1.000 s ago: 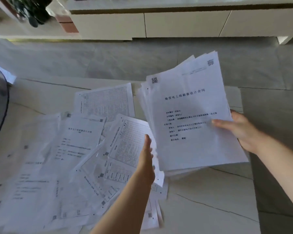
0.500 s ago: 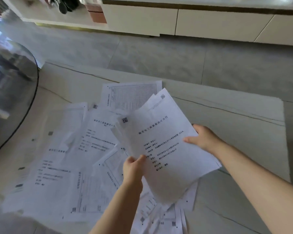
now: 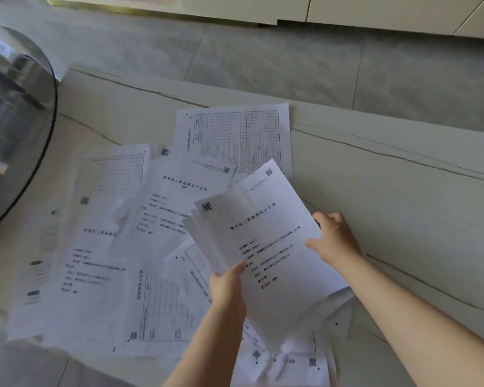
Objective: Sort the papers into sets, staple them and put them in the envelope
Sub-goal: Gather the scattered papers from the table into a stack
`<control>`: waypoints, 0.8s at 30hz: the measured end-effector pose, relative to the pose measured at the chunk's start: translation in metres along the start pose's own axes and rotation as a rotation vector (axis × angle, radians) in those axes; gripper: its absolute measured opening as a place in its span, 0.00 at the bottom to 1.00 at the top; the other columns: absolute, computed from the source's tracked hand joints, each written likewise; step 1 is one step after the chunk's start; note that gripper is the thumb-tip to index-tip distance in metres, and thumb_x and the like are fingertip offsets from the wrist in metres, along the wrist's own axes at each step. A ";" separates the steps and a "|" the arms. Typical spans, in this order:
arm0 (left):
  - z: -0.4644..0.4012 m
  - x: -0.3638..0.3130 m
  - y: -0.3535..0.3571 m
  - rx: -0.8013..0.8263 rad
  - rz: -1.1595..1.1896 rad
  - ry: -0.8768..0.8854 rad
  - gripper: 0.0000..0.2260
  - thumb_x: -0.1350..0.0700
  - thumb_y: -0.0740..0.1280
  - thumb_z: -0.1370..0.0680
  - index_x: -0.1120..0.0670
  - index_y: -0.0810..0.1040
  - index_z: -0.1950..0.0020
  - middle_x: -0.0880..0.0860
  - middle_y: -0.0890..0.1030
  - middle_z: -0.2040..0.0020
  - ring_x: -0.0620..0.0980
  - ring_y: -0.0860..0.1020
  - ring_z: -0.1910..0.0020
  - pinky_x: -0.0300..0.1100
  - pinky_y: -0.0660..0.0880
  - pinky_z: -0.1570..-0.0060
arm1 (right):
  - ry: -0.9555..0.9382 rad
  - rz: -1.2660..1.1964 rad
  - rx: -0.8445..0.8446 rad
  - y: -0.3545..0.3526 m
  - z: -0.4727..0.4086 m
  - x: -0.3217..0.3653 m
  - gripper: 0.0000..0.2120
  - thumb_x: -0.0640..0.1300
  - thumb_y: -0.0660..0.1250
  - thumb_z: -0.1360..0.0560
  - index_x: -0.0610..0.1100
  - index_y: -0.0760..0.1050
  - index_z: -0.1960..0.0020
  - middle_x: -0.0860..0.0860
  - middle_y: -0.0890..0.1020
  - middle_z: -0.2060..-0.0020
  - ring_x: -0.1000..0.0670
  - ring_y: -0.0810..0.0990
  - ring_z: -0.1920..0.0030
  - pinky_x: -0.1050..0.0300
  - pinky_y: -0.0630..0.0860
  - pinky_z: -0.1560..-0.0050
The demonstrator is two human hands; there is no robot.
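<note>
I hold a stack of white printed papers [image 3: 266, 247] low over the table, cover page up with a title line and a QR code. My left hand [image 3: 226, 286] pinches its lower left edge, thumb on top. My right hand [image 3: 333, 241] grips the right edge, thumb on the page and fingers behind. Several loose sheets [image 3: 118, 247] lie spread over the pale marble table [image 3: 389, 196] to the left and beneath the stack, some with tables [image 3: 235, 138], some with cover text [image 3: 185, 196]. No stapler or envelope is in sight.
A dark round glass tabletop [image 3: 14, 129] borders the papers at the far left. Beyond the table's far edge lies grey tiled floor [image 3: 263, 60], with a low white cabinet [image 3: 375, 9] along the back.
The held stack has come down and leftward toward the scattered sheets. My left hand, free a second ago, took hold of the stack's lower left edge. The view tilted downward.
</note>
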State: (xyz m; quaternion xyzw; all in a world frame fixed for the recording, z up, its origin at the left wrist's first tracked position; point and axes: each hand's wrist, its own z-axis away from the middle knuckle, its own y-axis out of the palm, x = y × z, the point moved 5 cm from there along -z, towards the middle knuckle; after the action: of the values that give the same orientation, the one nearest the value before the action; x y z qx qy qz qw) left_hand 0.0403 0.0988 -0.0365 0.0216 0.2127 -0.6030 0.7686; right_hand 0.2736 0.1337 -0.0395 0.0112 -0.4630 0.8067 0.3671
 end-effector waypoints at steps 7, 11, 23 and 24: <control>0.006 0.007 -0.010 0.052 -0.031 -0.033 0.05 0.60 0.68 0.22 0.62 0.74 0.51 0.59 0.79 0.57 0.57 0.78 0.61 0.47 0.75 0.62 | 0.032 0.098 0.080 -0.002 0.019 0.006 0.10 0.48 0.67 0.27 0.46 0.68 0.58 0.48 0.73 0.52 0.43 0.73 0.48 0.54 0.66 0.54; 0.003 0.014 -0.029 -0.040 -0.098 -0.034 0.07 0.61 0.65 0.21 0.62 0.70 0.46 0.61 0.77 0.50 0.60 0.77 0.53 0.52 0.76 0.51 | -0.066 0.052 0.111 0.025 0.038 0.011 0.13 0.44 0.66 0.26 0.45 0.72 0.43 0.48 0.64 0.30 0.44 0.62 0.33 0.55 0.69 0.41; 0.007 0.039 -0.010 0.060 0.024 -0.137 0.12 0.63 0.67 0.23 0.64 0.71 0.41 0.62 0.77 0.50 0.58 0.77 0.56 0.53 0.76 0.53 | -0.049 0.170 0.042 -0.008 0.022 0.001 0.17 0.46 0.66 0.25 0.46 0.67 0.38 0.47 0.78 0.43 0.42 0.76 0.44 0.54 0.68 0.52; 0.009 0.043 -0.002 0.068 0.025 -0.143 0.10 0.64 0.67 0.23 0.64 0.71 0.43 0.62 0.77 0.51 0.56 0.76 0.59 0.50 0.76 0.60 | -0.083 0.247 -0.011 -0.015 0.018 0.002 0.09 0.46 0.65 0.25 0.45 0.70 0.47 0.46 0.78 0.45 0.41 0.75 0.43 0.54 0.67 0.53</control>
State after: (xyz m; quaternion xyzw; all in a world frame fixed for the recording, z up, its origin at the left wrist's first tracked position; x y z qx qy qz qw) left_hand 0.0484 0.0564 -0.0430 0.0071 0.1362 -0.6000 0.7883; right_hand 0.2753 0.1256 -0.0179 -0.0145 -0.4803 0.8419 0.2455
